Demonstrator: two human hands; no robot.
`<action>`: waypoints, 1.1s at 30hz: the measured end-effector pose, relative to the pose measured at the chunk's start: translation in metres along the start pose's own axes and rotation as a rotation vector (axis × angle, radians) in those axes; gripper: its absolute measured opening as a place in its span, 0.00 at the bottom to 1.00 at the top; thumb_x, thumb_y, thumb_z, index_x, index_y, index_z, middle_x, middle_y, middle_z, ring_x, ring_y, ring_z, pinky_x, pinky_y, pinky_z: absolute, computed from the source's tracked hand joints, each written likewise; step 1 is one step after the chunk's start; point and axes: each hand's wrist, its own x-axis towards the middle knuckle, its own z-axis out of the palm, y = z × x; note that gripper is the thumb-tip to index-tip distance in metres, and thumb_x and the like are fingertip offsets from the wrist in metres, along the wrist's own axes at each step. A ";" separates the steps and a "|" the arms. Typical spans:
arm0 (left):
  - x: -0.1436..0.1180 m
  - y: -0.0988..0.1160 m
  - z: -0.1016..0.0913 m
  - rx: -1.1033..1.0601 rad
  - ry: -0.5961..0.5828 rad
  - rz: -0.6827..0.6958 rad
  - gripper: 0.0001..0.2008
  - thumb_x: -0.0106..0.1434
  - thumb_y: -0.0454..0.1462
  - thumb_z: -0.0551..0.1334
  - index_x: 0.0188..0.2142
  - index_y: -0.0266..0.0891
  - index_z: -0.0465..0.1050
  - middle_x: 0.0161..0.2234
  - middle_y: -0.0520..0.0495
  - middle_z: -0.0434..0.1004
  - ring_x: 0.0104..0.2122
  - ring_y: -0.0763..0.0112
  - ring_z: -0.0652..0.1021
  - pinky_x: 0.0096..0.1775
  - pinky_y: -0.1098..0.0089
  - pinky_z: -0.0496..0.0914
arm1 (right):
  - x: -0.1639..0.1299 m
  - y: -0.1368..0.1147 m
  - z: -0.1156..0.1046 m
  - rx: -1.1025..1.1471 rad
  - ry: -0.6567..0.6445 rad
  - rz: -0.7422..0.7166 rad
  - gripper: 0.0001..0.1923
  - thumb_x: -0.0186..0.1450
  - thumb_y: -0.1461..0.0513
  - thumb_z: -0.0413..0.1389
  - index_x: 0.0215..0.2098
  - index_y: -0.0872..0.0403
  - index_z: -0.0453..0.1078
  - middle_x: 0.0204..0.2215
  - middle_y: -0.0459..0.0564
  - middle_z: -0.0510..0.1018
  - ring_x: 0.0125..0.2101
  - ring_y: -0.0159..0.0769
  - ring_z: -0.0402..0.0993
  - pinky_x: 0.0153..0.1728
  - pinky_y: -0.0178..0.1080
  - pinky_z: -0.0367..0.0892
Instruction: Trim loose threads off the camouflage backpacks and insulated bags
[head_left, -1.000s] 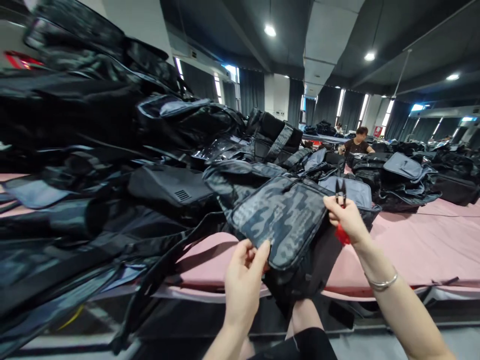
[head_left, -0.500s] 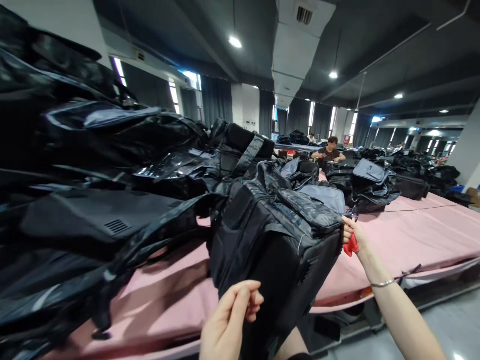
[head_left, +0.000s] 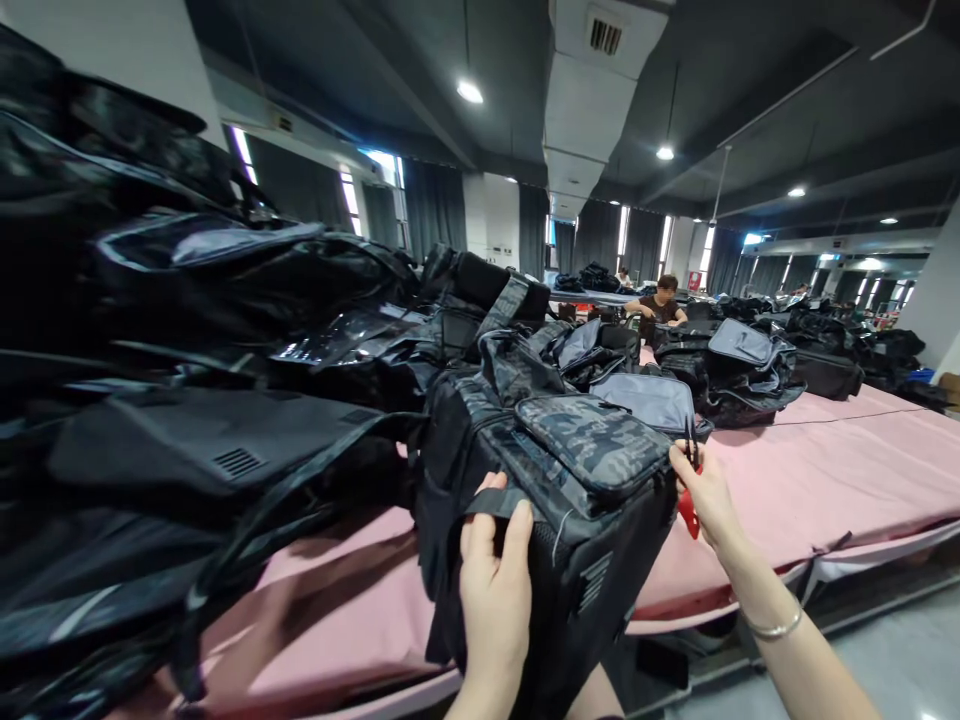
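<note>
A dark camouflage backpack (head_left: 570, 470) stands at the front edge of a pink-covered table (head_left: 825, 480). My left hand (head_left: 495, 585) grips its near side, thumb and fingers around a black strap. My right hand (head_left: 701, 490) touches the bag's right corner by the front pocket and holds small thread snips (head_left: 688, 500) with a red handle and black blades that point up. A silver bracelet circles my right wrist.
A tall heap of black bags (head_left: 187, 380) fills the left side of the table. More bags (head_left: 742, 365) lie further back on the right. A person (head_left: 660, 305) sits at a far table. Grey floor lies at the lower right.
The backpack has been turned so that its camouflage pocket faces up and toward me. My left hand, free half a second ago, now grips the bag's near side. My right hand stays at the corner.
</note>
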 end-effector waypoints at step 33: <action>-0.073 0.004 0.023 0.118 -0.041 0.042 0.22 0.60 0.47 0.58 0.52 0.45 0.65 0.59 0.45 0.58 0.59 0.58 0.59 0.60 0.59 0.53 | -0.089 -0.052 -0.009 -1.052 -0.210 -0.923 0.07 0.67 0.61 0.51 0.34 0.56 0.68 0.23 0.48 0.74 0.23 0.31 0.71 0.25 0.32 0.64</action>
